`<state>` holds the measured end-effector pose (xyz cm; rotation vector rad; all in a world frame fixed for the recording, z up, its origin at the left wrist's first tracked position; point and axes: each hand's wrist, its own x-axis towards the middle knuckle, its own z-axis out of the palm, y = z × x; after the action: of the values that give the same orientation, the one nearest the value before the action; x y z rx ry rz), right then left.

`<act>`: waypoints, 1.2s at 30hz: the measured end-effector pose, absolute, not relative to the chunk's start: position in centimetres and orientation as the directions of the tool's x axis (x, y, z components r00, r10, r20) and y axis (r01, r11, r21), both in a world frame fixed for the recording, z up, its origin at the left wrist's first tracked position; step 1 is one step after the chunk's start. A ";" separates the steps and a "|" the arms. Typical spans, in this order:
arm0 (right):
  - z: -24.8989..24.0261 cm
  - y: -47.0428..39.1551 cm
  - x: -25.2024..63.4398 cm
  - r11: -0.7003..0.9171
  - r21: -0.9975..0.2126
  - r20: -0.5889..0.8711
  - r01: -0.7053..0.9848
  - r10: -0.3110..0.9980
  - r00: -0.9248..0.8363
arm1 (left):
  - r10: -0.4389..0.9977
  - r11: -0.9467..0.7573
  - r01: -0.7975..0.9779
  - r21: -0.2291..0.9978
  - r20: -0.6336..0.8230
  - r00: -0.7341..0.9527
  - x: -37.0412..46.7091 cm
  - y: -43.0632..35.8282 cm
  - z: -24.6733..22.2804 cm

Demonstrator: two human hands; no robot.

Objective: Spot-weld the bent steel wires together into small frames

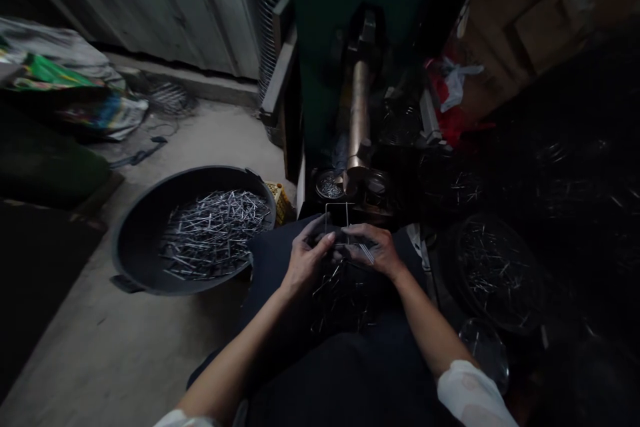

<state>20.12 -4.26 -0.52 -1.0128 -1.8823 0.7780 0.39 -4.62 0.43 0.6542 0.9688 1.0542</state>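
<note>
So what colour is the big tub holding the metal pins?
Black tub, seen in the head view, left of the hands.

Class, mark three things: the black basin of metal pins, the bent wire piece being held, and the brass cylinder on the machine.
black basin (131, 240): head view, bare left wall.
bent wire piece (336, 204): head view, top bar.
brass cylinder (359, 113): head view, middle of shaft.

I see a dim room with a bare concrete floor (125, 347), lit mostly on its left half. At eleven o'clock stands a pale corrugated wall (200, 7) with a low concrete ledge (200, 83) along its foot. At ten o'clock crumpled sacks (75, 90) lie heaped. At one o'clock cardboard boxes (540, 20) are stacked; three o'clock sinks into darkness.
</note>
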 end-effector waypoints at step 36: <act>0.6 -2.3 20.2 0.482 -0.818 0.376 0.315 0.861 -0.342 | 0.936 0.350 -0.437 0.828 -0.298 0.185 0.7 -2.6 0.7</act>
<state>20.17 -2.35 0.63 -0.9813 -1.8845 0.8162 0.66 -2.65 0.73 0.6667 0.9225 1.0755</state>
